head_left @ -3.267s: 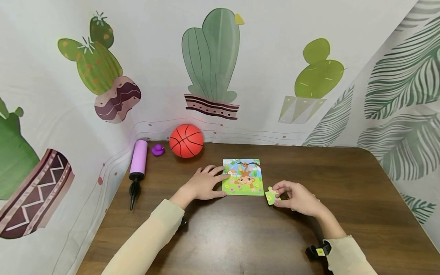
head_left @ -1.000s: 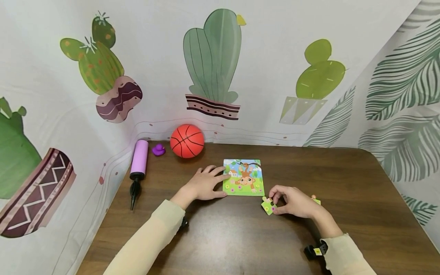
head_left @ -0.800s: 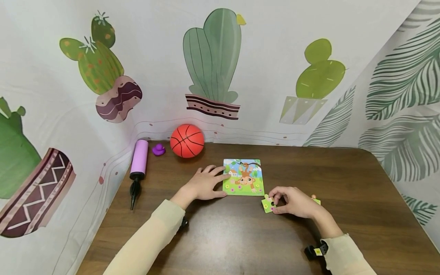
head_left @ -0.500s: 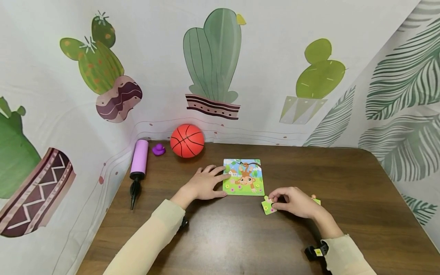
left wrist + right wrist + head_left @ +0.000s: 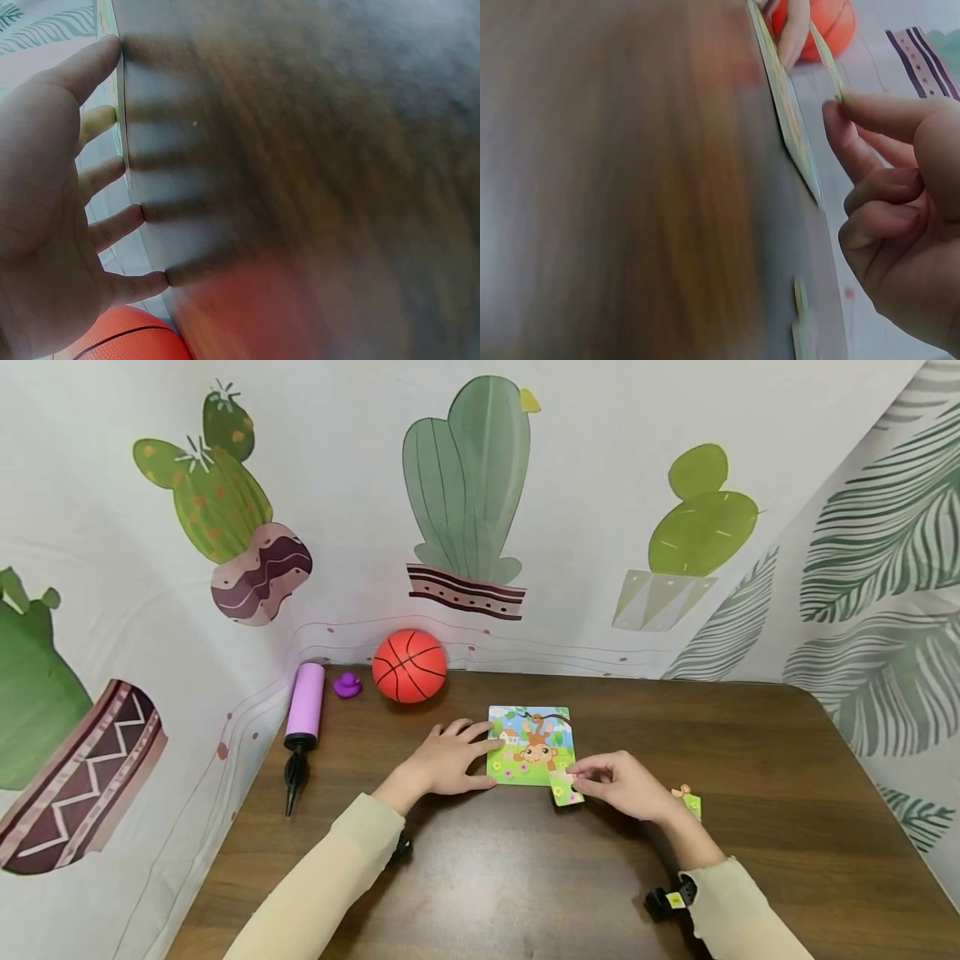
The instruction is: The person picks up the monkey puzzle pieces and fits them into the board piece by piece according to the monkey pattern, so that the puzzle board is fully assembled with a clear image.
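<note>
A square monkey picture puzzle board [image 5: 517, 768] lies flat in the middle of the table. My left hand [image 5: 442, 764] rests at its left edge with fingers spread, some fingertips touching the board and the table. Between thumb and forefinger, my right hand [image 5: 622, 785] pinches a green jigsaw piece [image 5: 562, 790] over the board's lower right corner. In the right wrist view the held jigsaw piece [image 5: 829, 64] is seen edge-on, raised above the board [image 5: 791, 124]. Another jigsaw piece [image 5: 692, 805] lies on the table behind the right wrist, partly hidden by the arm.
An orange-red toy basketball [image 5: 409, 666], a purple rubber duck [image 5: 347, 685] and a pink hand pump [image 5: 305, 702] with a black nozzle stand along the table's back left. Behind the brown table [image 5: 480, 877] hangs a cactus-print cloth [image 5: 337, 510].
My right hand has lifted the jigsaw piece and moved it left and away from me, from beside the board to over its lower right corner. The left hand stays put.
</note>
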{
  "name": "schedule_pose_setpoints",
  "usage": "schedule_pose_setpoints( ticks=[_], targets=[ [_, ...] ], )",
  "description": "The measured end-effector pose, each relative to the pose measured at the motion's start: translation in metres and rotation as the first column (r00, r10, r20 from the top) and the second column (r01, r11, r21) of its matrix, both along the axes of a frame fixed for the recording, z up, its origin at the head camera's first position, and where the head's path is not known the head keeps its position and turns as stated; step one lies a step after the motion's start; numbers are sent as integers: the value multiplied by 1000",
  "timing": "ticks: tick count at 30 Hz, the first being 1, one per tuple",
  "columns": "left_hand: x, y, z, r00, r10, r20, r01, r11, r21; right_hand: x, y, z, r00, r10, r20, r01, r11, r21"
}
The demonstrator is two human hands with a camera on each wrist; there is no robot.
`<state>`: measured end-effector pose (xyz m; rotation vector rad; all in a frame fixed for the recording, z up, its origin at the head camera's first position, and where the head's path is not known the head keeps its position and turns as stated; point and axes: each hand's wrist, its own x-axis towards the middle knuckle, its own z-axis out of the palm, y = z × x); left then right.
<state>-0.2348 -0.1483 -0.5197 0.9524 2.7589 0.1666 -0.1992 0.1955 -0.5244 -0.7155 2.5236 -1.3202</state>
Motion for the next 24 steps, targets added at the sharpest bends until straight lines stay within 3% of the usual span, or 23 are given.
schedule_pose_setpoints(
  ticks=[5,15,24],
  targets=[
    [0,0,1,1000,0,2,0,1000,-6,-9,-28,0,999,-36,30,36,999,-11],
    [-1,1,1,1000,-10,-1,10,1000,4,-21,-76,-8,989,-144,35,142,988,63],
    [0,1,3,1000,-10,-5,10,1000,22,-22,-101,-7,979,-203,-24,204,971,127]
  ],
)
